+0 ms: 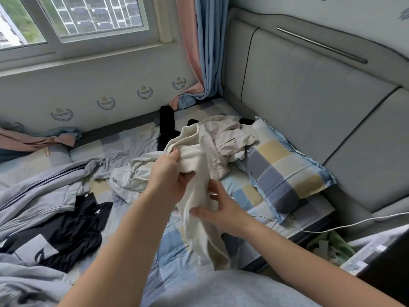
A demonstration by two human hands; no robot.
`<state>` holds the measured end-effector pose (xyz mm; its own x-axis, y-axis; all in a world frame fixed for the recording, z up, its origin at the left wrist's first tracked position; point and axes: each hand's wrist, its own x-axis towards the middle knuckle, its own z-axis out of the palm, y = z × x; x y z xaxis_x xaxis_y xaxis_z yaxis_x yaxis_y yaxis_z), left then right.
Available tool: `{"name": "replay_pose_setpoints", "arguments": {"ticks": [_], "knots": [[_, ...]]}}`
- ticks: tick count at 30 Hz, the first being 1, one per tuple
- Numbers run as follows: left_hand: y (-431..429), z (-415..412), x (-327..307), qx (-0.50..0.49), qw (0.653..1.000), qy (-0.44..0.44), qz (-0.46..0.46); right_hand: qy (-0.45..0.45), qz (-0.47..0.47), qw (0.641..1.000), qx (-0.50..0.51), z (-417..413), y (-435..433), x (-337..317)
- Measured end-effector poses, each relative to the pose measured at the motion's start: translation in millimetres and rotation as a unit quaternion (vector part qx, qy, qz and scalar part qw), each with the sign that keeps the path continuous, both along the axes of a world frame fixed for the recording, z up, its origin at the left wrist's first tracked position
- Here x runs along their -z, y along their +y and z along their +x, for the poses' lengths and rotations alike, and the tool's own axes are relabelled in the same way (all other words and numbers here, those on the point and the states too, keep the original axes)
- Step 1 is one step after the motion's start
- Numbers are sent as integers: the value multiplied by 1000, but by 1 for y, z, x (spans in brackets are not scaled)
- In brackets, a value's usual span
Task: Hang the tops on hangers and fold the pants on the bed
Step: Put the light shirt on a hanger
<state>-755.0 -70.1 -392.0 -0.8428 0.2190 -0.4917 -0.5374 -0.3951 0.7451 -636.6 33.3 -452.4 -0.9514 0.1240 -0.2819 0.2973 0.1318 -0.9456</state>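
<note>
While the left hand (170, 173) clenches the upper end of a cream knit (194, 156), its fingers (174, 151) curled round a bunched fold, the right hand (223, 209) grasps the same cloth lower down. There the thumb lies across the front and the fingers (213, 187) stand behind, so a fold is pinched between them. The knit is held up off the bed (124, 140). A ribbed end stands above the left fingers, and the rest hangs past the right fingers in a loose, twisted length towards the person's lap.

Just beyond the left fingers lies a crumpled beige garment (228, 134); its near edge is hidden behind the knit, so I cannot tell whether the two touch. Farther beyond the fingers, a black garment (166, 127) runs up towards the wall. To the left of the left fingers, close by, sits a pale garment (130, 176) with a drawstring. Well off to the left of it spreads a grey jacket (44, 185) with a dark zip, and a black top (66, 229) with white marks lies partly under the jacket's near edge.

To the right of the right fingers, a checked pillow (283, 171) rests against the padded headboard (309, 107), one corner of it under the beige garment. A white cable (354, 224) trails along the bed's edge, below the pillow and to the right of the right wrist. Far beyond both hands, a pink and blue curtain (205, 52) hangs in the corner, and its hem touches the bed.
</note>
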Motion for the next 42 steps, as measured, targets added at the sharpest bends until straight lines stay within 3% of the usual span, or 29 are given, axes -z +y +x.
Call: {"name": "replay_pose_setpoints", "arguments": {"ticks": [2, 8, 15, 20, 22, 24, 26, 29, 31, 32, 34, 39, 42], "knots": [[5, 3, 0, 6, 1000, -15, 19, 9, 14, 1000, 2, -1, -3, 1], [-5, -7, 14, -7, 998, -51, 33, -43, 192, 977, 77, -2, 32, 20], [-26, -11, 56, 20, 997, -71, -25, -45, 181, 974, 126, -2, 88, 0], [-22, 6, 64, 104, 992, 19, -61, -32, 77, 983, 163, -13, 91, -30], [-16, 17, 61, 182, 972, 93, -117, -26, 44, 985, 168, -17, 89, -41], [-11, 29, 57, 271, 925, 201, -174, -21, 20, 986, 165, -19, 85, -48], [-7, 39, 55, 352, 855, 314, -215, -19, 2, 984, 177, -22, 83, -53], [3, 53, 57, 420, 724, 466, -287, -13, -49, 974, 220, -25, 82, -63], [7, 58, 64, 394, 648, 530, -379, -9, -98, 965, 242, -27, 85, -68], [7, 59, 66, 359, 629, 549, -417, -5, -113, 963, 246, -28, 87, -70], [4, 55, 65, 278, 621, 582, -446, 9, -134, 956, 262, -30, 94, -73], [-19, 25, 48, 156, 643, 623, -418, -10, -178, 929, 323, -31, 122, -72], [-28, 12, 29, 150, 683, 611, -372, -39, -219, 919, 325, -32, 130, -61]]}}
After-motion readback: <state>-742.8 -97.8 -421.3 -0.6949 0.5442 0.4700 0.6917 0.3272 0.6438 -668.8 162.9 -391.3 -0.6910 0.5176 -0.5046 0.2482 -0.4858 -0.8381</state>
